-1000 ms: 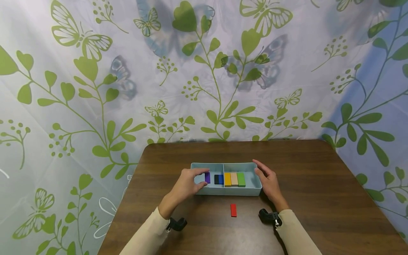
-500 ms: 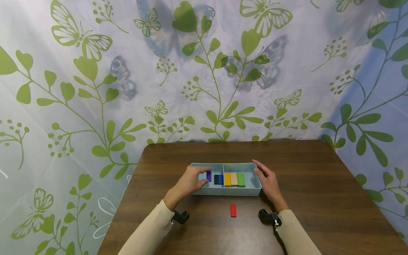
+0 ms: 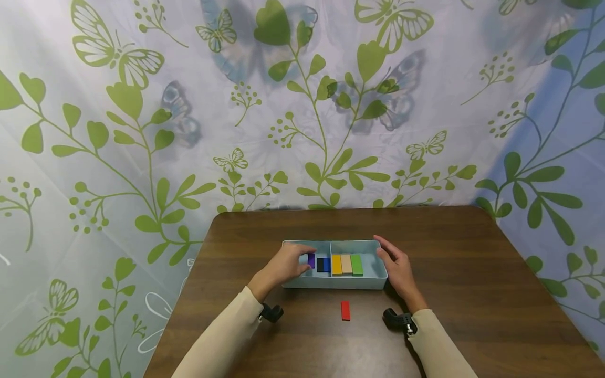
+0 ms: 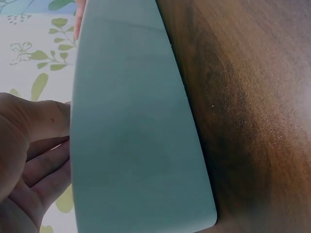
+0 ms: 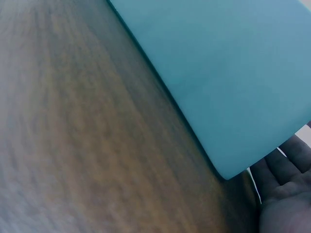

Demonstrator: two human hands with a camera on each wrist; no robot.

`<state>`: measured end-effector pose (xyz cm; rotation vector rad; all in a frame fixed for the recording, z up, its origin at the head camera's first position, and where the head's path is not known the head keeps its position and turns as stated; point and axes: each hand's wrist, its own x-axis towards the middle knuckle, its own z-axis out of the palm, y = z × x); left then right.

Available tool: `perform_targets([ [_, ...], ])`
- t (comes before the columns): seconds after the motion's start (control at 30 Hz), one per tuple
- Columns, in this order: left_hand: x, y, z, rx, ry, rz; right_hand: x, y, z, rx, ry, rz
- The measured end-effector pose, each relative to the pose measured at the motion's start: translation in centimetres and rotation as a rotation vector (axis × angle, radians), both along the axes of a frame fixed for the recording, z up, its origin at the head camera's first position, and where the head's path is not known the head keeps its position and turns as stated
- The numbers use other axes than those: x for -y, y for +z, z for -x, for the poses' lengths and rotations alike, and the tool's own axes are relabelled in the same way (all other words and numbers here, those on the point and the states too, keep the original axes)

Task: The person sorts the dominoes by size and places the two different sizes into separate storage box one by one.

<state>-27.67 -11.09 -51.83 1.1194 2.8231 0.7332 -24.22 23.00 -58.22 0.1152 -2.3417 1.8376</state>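
A purple block [image 3: 311,260] stands in the left compartment of the light blue divided box [image 3: 354,283]. My left hand [image 3: 283,265] reaches over the box's left end and pinches this block between thumb and fingers. The box wall hides the fingertips in the left wrist view. Just right of it lie a black block [image 3: 320,265] and a blue block [image 3: 327,265], against the divider. My right hand [image 3: 399,270] rests at the box's right end, fingers fairly straight along the outside and thumb at the rim. In the right wrist view, its fingers [image 5: 279,170] lie beside the end wall.
In the right compartment a yellow block [image 3: 336,265], a beige block [image 3: 346,265] and a green block [image 3: 356,265] lie side by side. A red block [image 3: 345,311] is on the wooden table [image 3: 454,252] in front. A patterned curtain [image 3: 302,105] hangs behind.
My left hand has moved slightly to the right with the purple block, nearer to the black block. The right hand and the box have stayed in place.
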Motion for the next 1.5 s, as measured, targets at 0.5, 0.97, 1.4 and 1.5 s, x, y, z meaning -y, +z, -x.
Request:
perform_targets([
  [0.5,-1.0,-1.8,1.8,0.083,-0.023,0.097,0.1,0.1,-0.2,0.003,-0.004,-0.006],
  [0.97,-1.6,-2.4,2.7,0.086,-0.007,0.182,-0.1,0.1,-0.2,0.013,0.002,0.0],
  [1.4,-1.9,-2.6,3.2,0.096,-0.017,0.2,-0.2,-0.4,0.3,0.043,0.0,0.029],
  [1.5,-1.7,-2.8,3.3,0.105,-0.016,0.188,-0.1,-0.4,0.3,0.048,-0.002,0.03],
])
